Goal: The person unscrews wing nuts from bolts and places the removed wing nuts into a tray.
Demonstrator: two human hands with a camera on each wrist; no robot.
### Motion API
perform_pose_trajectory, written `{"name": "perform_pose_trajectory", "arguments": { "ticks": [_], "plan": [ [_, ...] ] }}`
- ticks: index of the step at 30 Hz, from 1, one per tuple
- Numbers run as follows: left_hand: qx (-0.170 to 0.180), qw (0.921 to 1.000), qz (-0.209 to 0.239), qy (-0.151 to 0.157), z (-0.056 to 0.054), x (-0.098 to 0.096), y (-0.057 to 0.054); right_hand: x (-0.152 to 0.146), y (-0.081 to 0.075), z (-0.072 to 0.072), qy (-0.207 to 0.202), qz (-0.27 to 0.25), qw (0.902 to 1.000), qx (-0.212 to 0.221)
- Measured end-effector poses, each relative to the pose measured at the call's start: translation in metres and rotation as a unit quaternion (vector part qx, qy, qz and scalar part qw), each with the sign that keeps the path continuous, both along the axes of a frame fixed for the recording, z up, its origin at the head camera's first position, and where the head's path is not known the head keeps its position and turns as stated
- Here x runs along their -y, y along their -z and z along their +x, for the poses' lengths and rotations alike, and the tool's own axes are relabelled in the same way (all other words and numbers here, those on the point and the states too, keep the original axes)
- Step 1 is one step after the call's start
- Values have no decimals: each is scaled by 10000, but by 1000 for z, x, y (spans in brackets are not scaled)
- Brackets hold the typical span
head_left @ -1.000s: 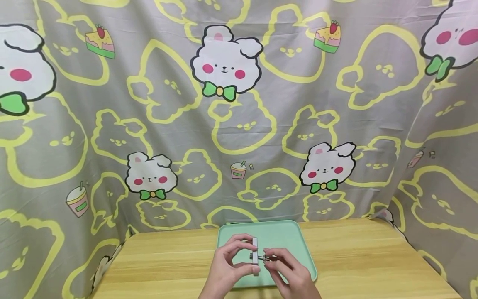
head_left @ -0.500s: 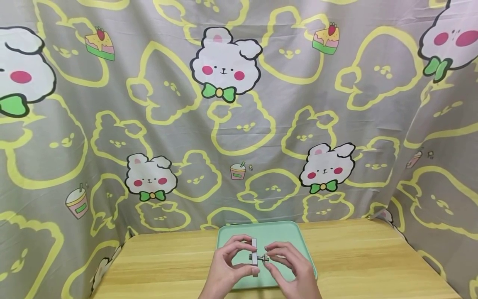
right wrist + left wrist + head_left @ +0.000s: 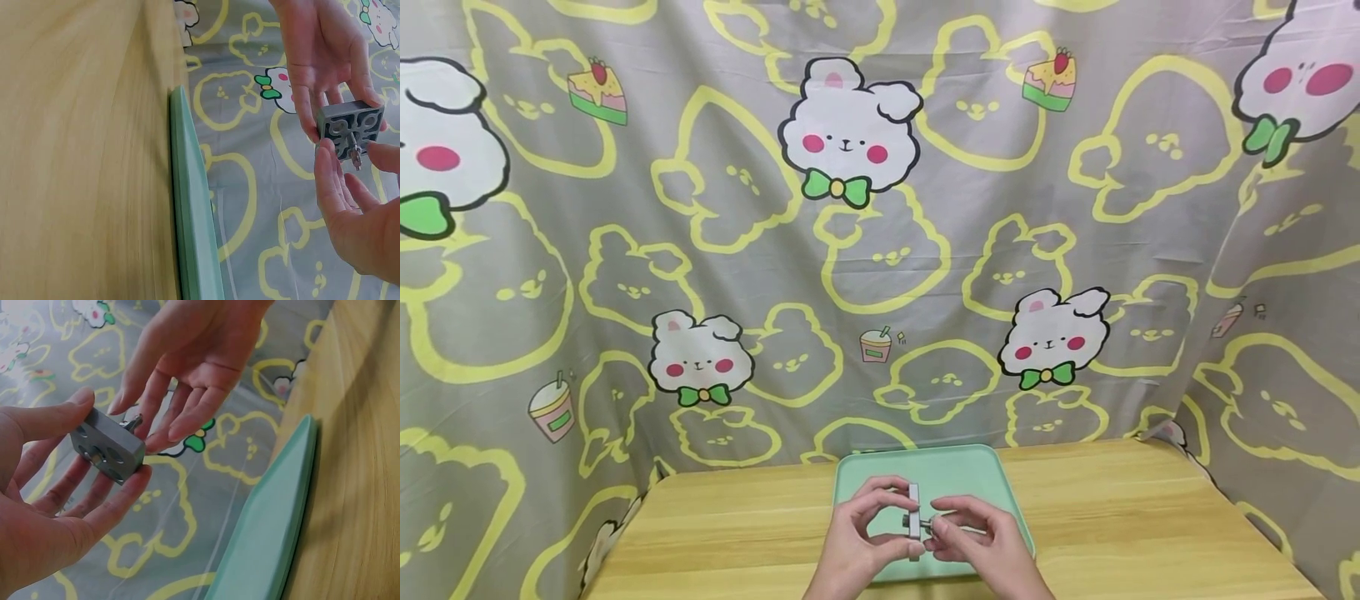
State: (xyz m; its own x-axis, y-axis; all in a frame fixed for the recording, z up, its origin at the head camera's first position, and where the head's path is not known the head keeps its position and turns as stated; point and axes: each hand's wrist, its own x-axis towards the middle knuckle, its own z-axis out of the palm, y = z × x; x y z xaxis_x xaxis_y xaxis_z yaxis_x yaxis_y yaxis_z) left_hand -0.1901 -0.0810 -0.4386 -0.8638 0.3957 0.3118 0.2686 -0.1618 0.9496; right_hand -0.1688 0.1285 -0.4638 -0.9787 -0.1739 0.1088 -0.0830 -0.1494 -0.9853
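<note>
My left hand (image 3: 868, 525) grips a grey metal block (image 3: 115, 447) by its edges, thumb on one side and fingers on the other. Round holes show in one face; the face toward my right hand has ribs and ring-shaped bosses. From its middle sticks out a metal bolt (image 3: 355, 153) with a small metal piece near the end. My right hand (image 3: 981, 537) is around the bolt end, thumb and fingers on either side. In the right wrist view a gap shows between them and the bolt; in the head view the thumb overlaps the bolt end.
Below the hands a mint-green tray (image 3: 970, 467) lies on a wooden table (image 3: 1120, 517). A grey curtain (image 3: 820, 333) printed with rabbits and yellow outlines hangs behind the table and at both sides.
My right fingers and thumb have shifted around the bolt end, spreading and then moving back in beside it. My left hand keeps its hold on the block, slightly lower in view.
</note>
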Motion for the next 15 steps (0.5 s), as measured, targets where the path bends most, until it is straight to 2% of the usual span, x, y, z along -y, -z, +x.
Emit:
{"name": "perform_pose_trajectory", "arguments": {
  "ticks": [8, 15],
  "plan": [
    [-39, 10000, -14, 63, 1, 0, 1, 1, 2, -1, -64, -148, 9998, 144],
    [-91, 9999, -20, 102, 1, -2, 2, 2, 3, 1, 43, -19, 10000, -17]
  ]
}}
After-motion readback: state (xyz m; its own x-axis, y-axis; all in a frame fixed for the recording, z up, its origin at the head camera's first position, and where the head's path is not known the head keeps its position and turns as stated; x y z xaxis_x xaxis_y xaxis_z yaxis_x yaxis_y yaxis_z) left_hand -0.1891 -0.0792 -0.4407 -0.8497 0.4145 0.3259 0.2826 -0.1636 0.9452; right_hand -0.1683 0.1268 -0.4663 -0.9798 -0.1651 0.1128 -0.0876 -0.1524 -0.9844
